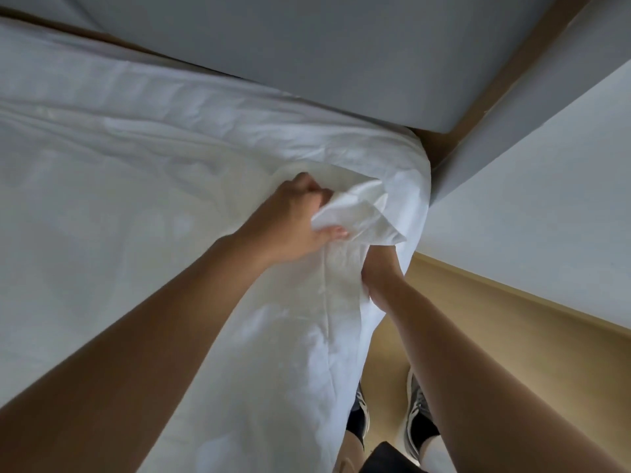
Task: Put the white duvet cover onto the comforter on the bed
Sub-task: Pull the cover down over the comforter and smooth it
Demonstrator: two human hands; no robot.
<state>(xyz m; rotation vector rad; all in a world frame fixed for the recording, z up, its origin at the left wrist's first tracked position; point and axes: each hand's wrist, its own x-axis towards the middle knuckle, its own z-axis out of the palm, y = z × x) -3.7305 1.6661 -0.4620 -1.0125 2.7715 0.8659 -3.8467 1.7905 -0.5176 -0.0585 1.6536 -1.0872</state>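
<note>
The white duvet cover [143,186] lies spread over the bed, filling the left and middle of the view, and hangs off the bed's near right corner. My left hand [293,227] grips a bunched corner of the white fabric [362,213] at that corner. My right hand [379,274] is just below, its fingers tucked under the hanging cloth and mostly hidden. I cannot tell the comforter apart from the cover.
A grey-white wall [307,46] runs along the far side of the bed. Another wall [546,182] stands on the right, with a narrow gap beside the corner. My shoes [418,414] stand on the tan wooden floor [495,336] at the bed's edge.
</note>
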